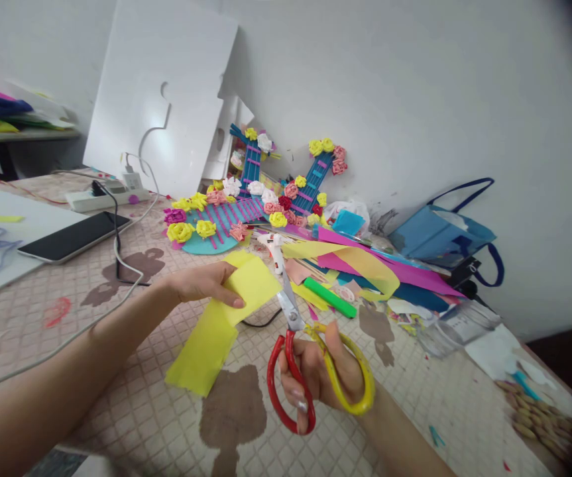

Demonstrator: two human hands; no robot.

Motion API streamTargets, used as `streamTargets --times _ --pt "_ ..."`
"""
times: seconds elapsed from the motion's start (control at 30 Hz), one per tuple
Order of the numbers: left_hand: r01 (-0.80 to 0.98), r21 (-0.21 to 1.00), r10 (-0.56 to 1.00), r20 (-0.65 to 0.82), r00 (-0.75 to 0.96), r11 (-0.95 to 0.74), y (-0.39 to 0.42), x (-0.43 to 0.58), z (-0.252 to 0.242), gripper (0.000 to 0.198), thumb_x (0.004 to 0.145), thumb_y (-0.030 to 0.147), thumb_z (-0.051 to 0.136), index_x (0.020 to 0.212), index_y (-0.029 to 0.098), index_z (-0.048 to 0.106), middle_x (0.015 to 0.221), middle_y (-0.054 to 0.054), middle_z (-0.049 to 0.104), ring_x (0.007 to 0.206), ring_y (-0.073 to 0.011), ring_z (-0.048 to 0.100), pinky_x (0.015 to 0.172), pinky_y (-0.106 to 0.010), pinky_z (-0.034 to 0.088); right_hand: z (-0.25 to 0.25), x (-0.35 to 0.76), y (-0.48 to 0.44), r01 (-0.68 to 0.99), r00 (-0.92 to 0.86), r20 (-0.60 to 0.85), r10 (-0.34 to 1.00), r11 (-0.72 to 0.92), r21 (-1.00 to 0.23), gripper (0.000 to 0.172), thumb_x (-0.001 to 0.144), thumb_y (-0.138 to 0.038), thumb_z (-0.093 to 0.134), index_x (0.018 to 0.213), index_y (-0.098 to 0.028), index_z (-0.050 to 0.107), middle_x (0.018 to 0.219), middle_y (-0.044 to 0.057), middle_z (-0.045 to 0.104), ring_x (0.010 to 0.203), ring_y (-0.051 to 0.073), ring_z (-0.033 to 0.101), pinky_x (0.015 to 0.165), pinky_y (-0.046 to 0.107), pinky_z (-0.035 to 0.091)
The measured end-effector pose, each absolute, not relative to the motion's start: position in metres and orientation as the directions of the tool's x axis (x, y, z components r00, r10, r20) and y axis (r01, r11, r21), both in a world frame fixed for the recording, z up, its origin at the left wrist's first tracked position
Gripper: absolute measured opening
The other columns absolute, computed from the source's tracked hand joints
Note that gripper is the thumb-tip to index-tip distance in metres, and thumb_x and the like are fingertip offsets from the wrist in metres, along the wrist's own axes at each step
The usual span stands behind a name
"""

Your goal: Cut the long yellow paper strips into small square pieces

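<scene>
While the left hand (213, 285) pinches a pale yellow strip of crinkled paper (256, 286) between thumb and fingers, the right hand (323, 371) grasps a pair of steel scissors with one red and one yellow loop handle (293, 319). The yellow paper is held above the middle of the desk (156, 361), with a lower length slanting down beneath the wrist; the scissor blades point up beside its right edge, though whether they touch it I cannot tell.

Beyond the blades lie a white glue gun (274, 250) and a bright green flat bar (330, 297), among loose strips of magenta, yellow and blue paper. On the right, against the wall, leans a light blue bag with dark blue handles (427, 235) — something white shows at its opening. A crumpled translucent plastic bag (362, 211) sits behind the strips, with a blue square sheet (349, 222) against it. Nearer the right edge is a clear plastic container (457, 331) (its contents are too blurred to make out), and past it a heap of tan shelled-looking nuts (539, 421).

At the back stands a blue construction banded with pink strips (226, 218), trimmed with yellow, white, red and pink paper flowers. To the left, a black-screened tablet (74, 237) lies near a white power strip (101, 199).
</scene>
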State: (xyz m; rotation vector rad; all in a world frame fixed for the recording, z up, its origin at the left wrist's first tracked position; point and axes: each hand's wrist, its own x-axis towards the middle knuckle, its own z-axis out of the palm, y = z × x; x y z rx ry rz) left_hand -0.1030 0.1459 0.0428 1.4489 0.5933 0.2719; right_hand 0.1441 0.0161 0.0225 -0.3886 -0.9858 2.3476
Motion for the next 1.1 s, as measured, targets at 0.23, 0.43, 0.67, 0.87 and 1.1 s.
streamTargets --times 0.23,0.43,0.67,0.87,1.1 --pt "0.212 0.975 0.549 -0.214 0.808 0.068 0.148 -0.106 0.044 0.022 0.061 0.027 0.076 0.077 0.014 0.067 0.073 -0.001 0.068 0.059 -0.0111 0.060 0.056 -0.018 0.047 0.014 0.144 0.018 -0.389 -0.795 -0.054 0.604 -0.577 -0.718 0.076 0.073 -0.079 0.017 0.088 -0.012 0.049 0.061 0.002 0.049 0.051 0.012 0.049 0.038 0.021 0.041" --pt "0.209 0.974 0.536 -0.221 0.815 0.085 0.149 -0.107 0.045 0.024 0.061 0.028 0.076 0.079 0.014 0.067 0.074 -0.001 0.069 0.062 -0.0128 0.061 0.058 -0.020 0.049 0.012 0.145 0.017 -0.384 -0.774 -0.062 0.630 -0.545 -0.746 0.077 0.072 -0.079 0.016 0.088 -0.013 0.050 0.056 -0.003 0.044 0.043 0.008 0.044 0.035 0.018 0.037" --pt "0.222 0.968 0.528 -0.250 0.812 0.117 0.152 -0.110 0.045 0.022 0.061 0.026 0.076 0.079 0.015 0.067 0.074 0.000 0.069 0.062 -0.0123 0.062 0.059 -0.020 0.049 0.014 0.143 0.014 -0.390 -0.752 -0.092 0.653 -0.553 -0.737 0.070 0.071 -0.079 0.023 0.087 -0.016 0.048 0.050 -0.006 0.040 0.036 0.007 0.035 0.032 0.018 0.037" --pt "0.228 0.967 0.526 -0.252 0.812 0.111 0.155 -0.114 0.044 0.021 0.062 0.027 0.075 0.079 0.017 0.068 0.076 0.000 0.069 0.062 -0.0120 0.061 0.056 -0.019 0.048 0.010 0.143 0.015 -0.396 -0.762 -0.090 0.641 -0.571 -0.720 0.062 0.073 -0.075 0.033 0.085 -0.016 0.049 0.045 -0.008 0.038 0.031 0.006 0.032 0.029 0.017 0.036" --pt "0.276 0.958 0.533 -0.274 0.801 0.077 0.152 -0.112 0.046 0.023 0.060 0.029 0.076 0.077 0.016 0.067 0.072 -0.001 0.069 0.059 -0.0117 0.060 0.056 -0.020 0.048 0.008 0.140 0.015 -0.379 -0.805 -0.071 0.589 -0.603 -0.702 0.067 0.072 -0.078 0.028 0.085 -0.016 0.050 0.052 -0.003 0.046 0.042 0.009 0.044 0.034 0.019 0.040"
